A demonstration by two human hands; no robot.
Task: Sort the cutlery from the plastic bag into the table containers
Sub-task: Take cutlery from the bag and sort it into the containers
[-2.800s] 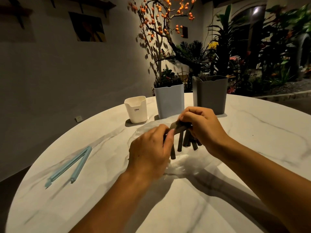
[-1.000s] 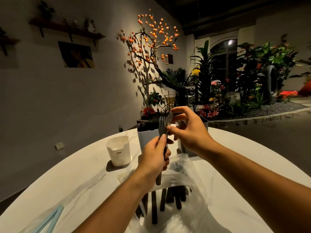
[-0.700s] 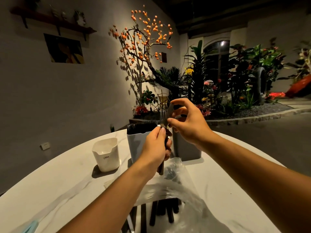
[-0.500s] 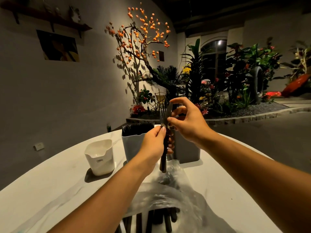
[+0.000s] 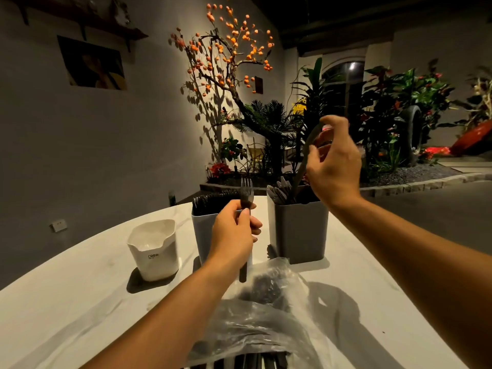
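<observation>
Hands had parted since half a second before: the right hand [image 5: 334,166] carried a dark utensil [image 5: 306,155] away over the grey tub [image 5: 298,230].

Nearest, the clear bag [image 5: 266,315] lay crumpled on the white table [image 5: 80,302], dark handles showing at its mouth. Above it the left hand [image 5: 234,233] gripped a fork [image 5: 246,190] upright, fingers curled round its handle, tines up, in front of the pale tub [image 5: 202,235]. Further right, thumb and fingers pinched the utensil's top, its lower end among cutlery in the grey tub. A white cup [image 5: 154,251] stood to the left.
</observation>
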